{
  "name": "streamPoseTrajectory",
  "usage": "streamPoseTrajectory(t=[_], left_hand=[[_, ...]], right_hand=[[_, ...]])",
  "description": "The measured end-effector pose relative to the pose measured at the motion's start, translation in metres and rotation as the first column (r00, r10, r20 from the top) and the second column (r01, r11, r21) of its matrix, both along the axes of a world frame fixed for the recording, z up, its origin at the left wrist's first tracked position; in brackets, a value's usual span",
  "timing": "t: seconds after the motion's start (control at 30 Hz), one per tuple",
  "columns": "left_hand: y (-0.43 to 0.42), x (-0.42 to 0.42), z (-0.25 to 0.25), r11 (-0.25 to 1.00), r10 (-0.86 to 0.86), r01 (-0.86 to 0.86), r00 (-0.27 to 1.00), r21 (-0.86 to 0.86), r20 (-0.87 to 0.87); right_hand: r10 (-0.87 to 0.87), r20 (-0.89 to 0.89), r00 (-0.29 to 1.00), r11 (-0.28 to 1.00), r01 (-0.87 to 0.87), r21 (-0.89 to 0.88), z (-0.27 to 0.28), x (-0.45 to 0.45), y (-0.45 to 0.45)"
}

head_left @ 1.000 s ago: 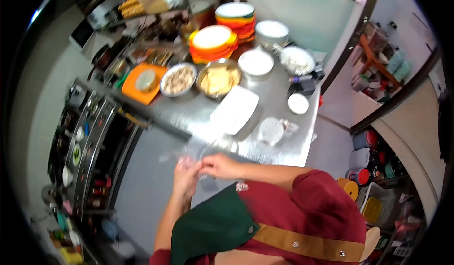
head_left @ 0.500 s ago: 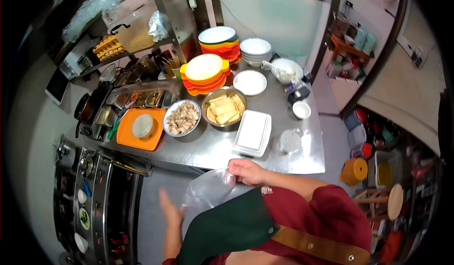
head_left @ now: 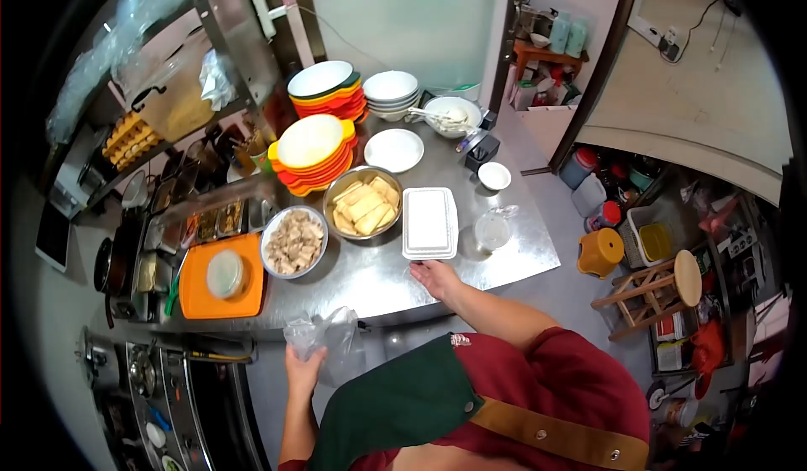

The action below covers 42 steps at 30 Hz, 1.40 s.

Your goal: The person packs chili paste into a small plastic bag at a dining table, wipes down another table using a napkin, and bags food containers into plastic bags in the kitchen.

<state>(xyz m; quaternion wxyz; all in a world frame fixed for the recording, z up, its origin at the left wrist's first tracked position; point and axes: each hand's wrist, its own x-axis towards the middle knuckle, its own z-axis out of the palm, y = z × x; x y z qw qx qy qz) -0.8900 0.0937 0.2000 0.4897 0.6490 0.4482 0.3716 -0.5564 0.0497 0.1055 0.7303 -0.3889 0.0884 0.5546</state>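
A clear plastic bag (head_left: 340, 336) hangs from my left hand (head_left: 304, 365), whose fingers are closed on its edge in front of the table. My right hand (head_left: 436, 278) is at the near edge of a white lidded takeaway box (head_left: 429, 224). Its fingers are stretched out, palm up, and the fingertips meet or nearly meet the box's lower edge; I cannot tell whether they reach under it. The box lies flat on the steel table. To its left stand a metal bowl of yellow slabs (head_left: 366, 205) and a bowl of pale chunks (head_left: 294, 242).
On the steel table (head_left: 370, 290) are an orange tray (head_left: 197, 299) with a round tub (head_left: 227, 274), stacked orange bowls (head_left: 313, 153), a white plate (head_left: 394, 150) and a clear cup (head_left: 493, 231). A stove (head_left: 181, 395) stands at left. A wooden stool (head_left: 656, 290) stands at right.
My right hand has let go of the bag and moved forward to the box's near edge. My left hand has taken hold of the bag. The view has turned right.
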Motion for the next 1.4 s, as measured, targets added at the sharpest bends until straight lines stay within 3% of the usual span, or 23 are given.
streamPoseTrajectory(t=[0.07,0.3,0.37,0.43,0.47,0.53,0.57,0.6,0.67,0.7,0.77,0.8,0.83,0.87,0.93,1.0,1.07,1.1,1.17,1.23,1.33,1.37,1.4], left_hand=[[0.006,0.014,0.008,0.972,0.085,-0.066,0.994,-0.225,0.072],[0.014,0.093,0.017,0.945,0.027,0.078,0.949,-0.316,0.315],[0.005,0.124,0.034,0.909,0.02,0.169,0.896,-0.381,0.444],[-0.002,0.147,0.039,0.884,-0.022,0.269,0.841,-0.383,0.54],[-0.003,0.152,0.037,0.882,0.002,0.249,0.848,-0.401,0.53],[-0.003,0.159,0.036,0.644,0.12,0.447,0.742,-0.621,0.659],[0.001,0.157,0.029,0.643,0.129,0.439,0.746,-0.628,0.653],[0.008,0.152,0.015,0.66,0.199,0.361,0.762,-0.659,0.616],[0.023,0.146,-0.008,0.729,0.36,0.106,0.781,-0.677,0.51],[0.03,0.135,-0.011,0.768,0.345,0.061,0.799,-0.637,0.492],[0.05,0.115,-0.027,0.811,0.243,-0.174,0.969,-0.558,0.051],[0.047,0.115,-0.023,0.806,0.247,-0.181,0.968,-0.564,0.042],[0.043,0.117,-0.01,0.975,0.224,-0.222,0.955,0.033,-0.197],[0.042,0.12,0.007,0.798,0.327,-0.032,0.861,0.602,-0.389],[0.017,0.149,0.074,0.474,0.112,0.374,0.872,0.797,-0.476],[0.005,0.177,0.048,0.325,-0.545,0.781,0.616,0.533,-0.569],[0.028,0.197,-0.019,0.453,-0.593,0.89,0.342,0.049,-0.729],[0.041,0.205,-0.043,0.519,-0.391,0.853,0.292,0.053,-0.873],[0.049,0.212,-0.036,0.508,-0.295,0.861,0.217,0.039,-0.931],[0.052,0.228,-0.04,0.51,-0.277,0.86,0.166,0.001,-0.946],[0.047,0.245,-0.035,0.559,-0.238,0.829,0.137,-0.021,-0.961],[0.045,0.248,-0.031,0.6,-0.228,0.8,0.15,-0.018,-0.962],[0.044,0.251,-0.03,0.6,-0.23,0.8,0.145,-0.023,-0.962]], right_hand=[[-0.001,0.031,1.0,1.0,0.0,0.02,-0.004,0.016,0.011],[0.045,0.069,0.997,0.998,-0.047,0.032,-0.002,0.06,0.019],[-0.094,0.71,0.698,0.995,0.094,0.04,0.086,0.022,-0.011],[-0.142,0.935,0.326,0.945,-0.236,0.226,0.102,0.0,-0.04],[-0.222,0.975,0.01,0.85,-0.487,0.199,0.128,-0.004,-0.045],[0.03,0.949,-0.314,0.799,-0.562,-0.211,0.111,-0.006,-0.033],[0.177,0.893,-0.413,0.756,-0.524,-0.392,0.087,-0.002,-0.025],[0.181,0.895,-0.409,0.75,-0.531,-0.394,0.074,0.006,-0.019],[0.54,0.515,-0.665,0.522,-0.215,-0.825,0.055,0.026,-0.012],[0.541,0.515,-0.665,0.512,-0.226,-0.829,0.055,0.031,-0.015],[0.433,0.276,-0.858,0.415,-0.082,-0.906,0.062,0.037,-0.019],[0.433,0.279,-0.857,0.407,-0.09,-0.909,0.068,0.037,-0.019],[0.428,0.202,-0.881,0.363,-0.037,-0.931,0.076,0.038,-0.017],[0.419,0.123,-0.899,0.323,0.021,-0.946,0.085,0.039,-0.013],[0.394,0.082,-0.915,0.276,0.033,-0.961,0.098,0.036,-0.007],[0.357,0.037,-0.934,0.215,0.043,-0.976,0.099,0.036,-0.006],[0.259,-0.057,-0.964,0.149,0.098,-0.984,0.101,0.039,-0.002],[0.255,-0.055,-0.965,0.153,0.097,-0.983,0.096,0.042,-0.002],[0.094,-0.209,-0.973,0.134,0.22,-0.966,0.079,0.051,-0.006],[0.106,-0.137,-0.985,0.176,0.155,-0.972,0.082,0.062,-0.013],[0.322,0.251,-0.913,0.41,-0.104,-0.906,0.094,0.07,-0.013],[0.321,0.253,-0.913,0.41,-0.107,-0.906,0.108,0.067,-0.016],[0.143,0.241,-0.96,0.506,-0.139,-0.851,0.121,0.064,-0.02]])
